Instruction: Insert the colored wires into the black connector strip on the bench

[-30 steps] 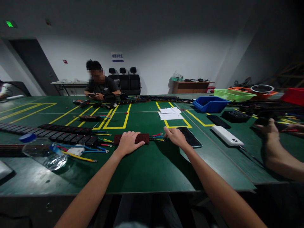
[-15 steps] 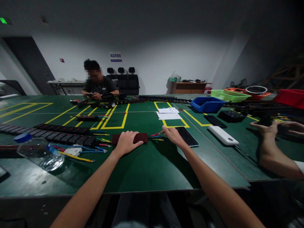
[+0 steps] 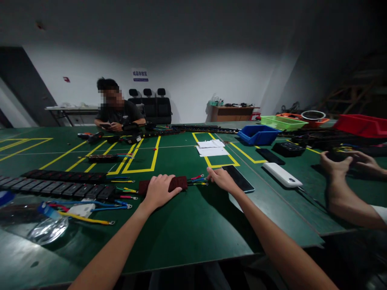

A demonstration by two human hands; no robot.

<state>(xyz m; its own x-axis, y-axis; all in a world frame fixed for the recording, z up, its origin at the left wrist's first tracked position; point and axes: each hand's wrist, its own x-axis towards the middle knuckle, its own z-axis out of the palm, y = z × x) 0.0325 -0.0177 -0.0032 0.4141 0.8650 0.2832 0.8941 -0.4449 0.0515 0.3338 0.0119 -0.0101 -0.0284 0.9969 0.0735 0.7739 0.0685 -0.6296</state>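
My left hand [image 3: 160,189] lies over a dark red, pitted block [image 3: 177,183], fingers across its top and thumb along the near side, gripping it on the table. Red, blue and yellow-green wires [image 3: 196,179] with ring terminals stick out of its right end. Just past those terminals is my right hand [image 3: 222,179], its fingers curled and thumb and forefinger close together. Whether a wire end is between them is not visible. A dark phone [image 3: 238,178] lies partly behind this hand. More lugged wires [image 3: 128,190] show left of the block.
Black segmented strips [image 3: 75,187] and a clear bottle [image 3: 50,225] lie at left. White papers [image 3: 212,148], a white power bank [image 3: 281,175] and a blue bin [image 3: 258,135] are rightward. At far right a co-worker's hands [image 3: 338,163] hold a dark part; another person sits across.
The camera view has tilted and shifted, so the table sits lower and the bottle is closer to the left edge. My left hand stays on the block; my right hand remains near the wire ends.
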